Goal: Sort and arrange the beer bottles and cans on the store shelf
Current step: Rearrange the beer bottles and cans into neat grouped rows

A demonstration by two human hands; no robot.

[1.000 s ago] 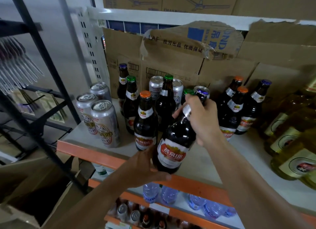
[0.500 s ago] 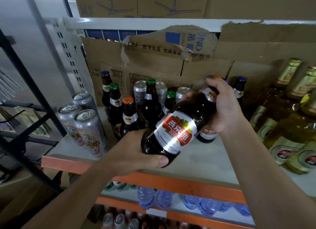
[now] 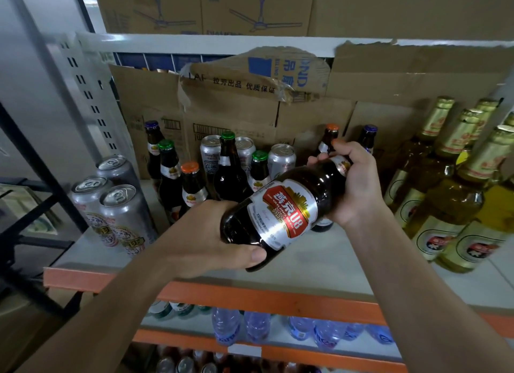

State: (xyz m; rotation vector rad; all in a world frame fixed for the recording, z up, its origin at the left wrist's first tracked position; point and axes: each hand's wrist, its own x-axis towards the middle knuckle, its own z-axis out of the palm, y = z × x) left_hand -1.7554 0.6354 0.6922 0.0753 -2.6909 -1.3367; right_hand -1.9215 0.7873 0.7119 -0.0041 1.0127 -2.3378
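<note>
Left hand [image 3: 211, 233] is gripping the base of the dark beer bottle [image 3: 281, 208], and right hand [image 3: 353, 183] is clamping its neck. The bottle is tilting, with the shelf [image 3: 319, 261] under it. Silver cans [image 3: 119, 214] are standing left of it, brown bottles [image 3: 192, 186] behind it, yellow bottles [image 3: 450, 200] to its right.

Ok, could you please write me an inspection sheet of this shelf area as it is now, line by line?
Surface: pale shelf board with an orange front edge.
Job's things: dark beer bottle with a red and silver label, held tilted above the board. More dark bottles stand at the back, silver cans at the left and yellow bottles at the right.
Clutter: torn cardboard boxes behind the bottles.
Hands: left hand grips the held bottle's base; right hand grips its neck.
Cables: nothing seen.
Surroundings: water bottles on the shelf below, fan boxes above, black rack at the left.
</note>
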